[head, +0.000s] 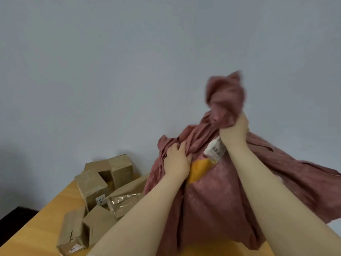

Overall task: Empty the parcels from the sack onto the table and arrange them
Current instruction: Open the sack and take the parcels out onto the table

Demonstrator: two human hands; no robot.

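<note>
Plain grey wall, wooden table (46,215). My right hand (234,131) fists the pink sack (212,200) at its bunched top, left hand (177,159) clamps cloth at 9 o'clock. Parcels (96,198) heaped further toward 8. Still emptying; next, lift and shake.

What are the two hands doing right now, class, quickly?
Left hand: closed, gripping a fold of the pink sack.
Right hand: closed, holding the sack's bunched top up.
</note>
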